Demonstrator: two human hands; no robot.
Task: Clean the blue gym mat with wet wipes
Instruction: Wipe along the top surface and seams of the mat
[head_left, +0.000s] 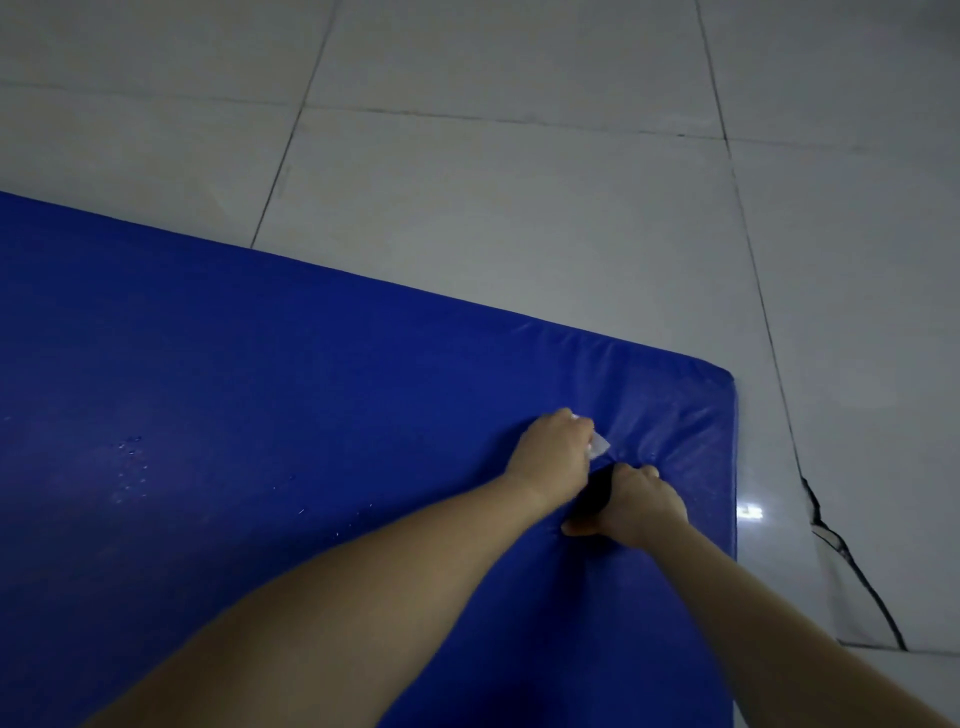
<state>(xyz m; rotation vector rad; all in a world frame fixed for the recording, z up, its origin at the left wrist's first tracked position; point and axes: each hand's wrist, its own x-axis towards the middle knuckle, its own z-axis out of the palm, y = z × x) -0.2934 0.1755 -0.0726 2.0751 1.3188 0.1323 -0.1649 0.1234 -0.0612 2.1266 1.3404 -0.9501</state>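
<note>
Wrinkles spread in the glossy, padded cover of the blue gym mat (311, 415) around its rounded far right corner, where both hands are pressing. The mat lies flat on a floor (519, 182) of large pale grey tiles with thin dark joints. The left hand (553, 452) has its fingers curled around a wet wipe (600, 446); only a small, thin, white and half-transparent corner of the wipe sticks out, touching the mat surface. Just beside it, the right hand (644, 499) rests on the mat with fingers bent under and the thumb stretched flat; whether it holds something I cannot tell, because a dark shadow lies between the hands. Small shiny droplets (130, 467) sit on the mat further left. A thin dark crooked line (857, 571) runs over the tiles on the right
</note>
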